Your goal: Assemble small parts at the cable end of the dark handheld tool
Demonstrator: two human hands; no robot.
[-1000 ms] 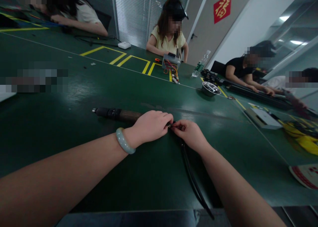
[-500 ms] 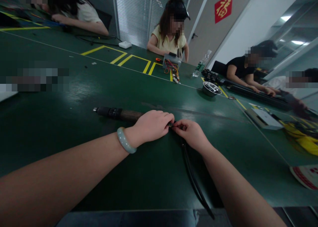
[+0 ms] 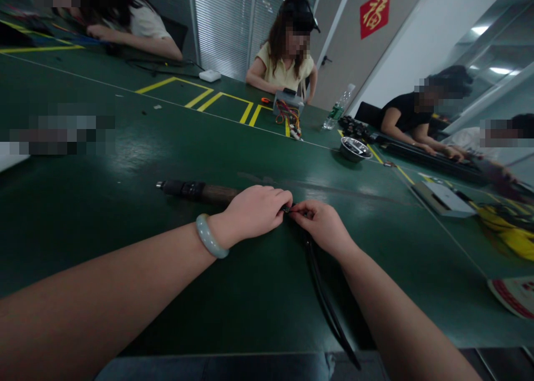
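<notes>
Closely, left hand [image 3: 255, 211] clasping cylindrical tool [image 3: 200, 192], right hand [image 3: 323, 225] pinching black cable [image 3: 323, 297]

Pretty dim shot overall, kinda underexposed. Light comes from ceiling panels [image 3: 479, 30] at the upper right, and they leave soft milky glare patches on the green table [image 3: 125, 292] around mid-frame. Shadows are weak, just a faint smudge under the left hand [image 3: 254, 214] and right hand [image 3: 323, 228]. The black cable [image 3: 323, 297] and dark rod [image 3: 200, 192] nearly melt into the tabletop. Forearms at the bottom look soft. The wide lens bends lines at the edges and the whole view tilts. There are blocky pixelated patches at the left and top.
</notes>
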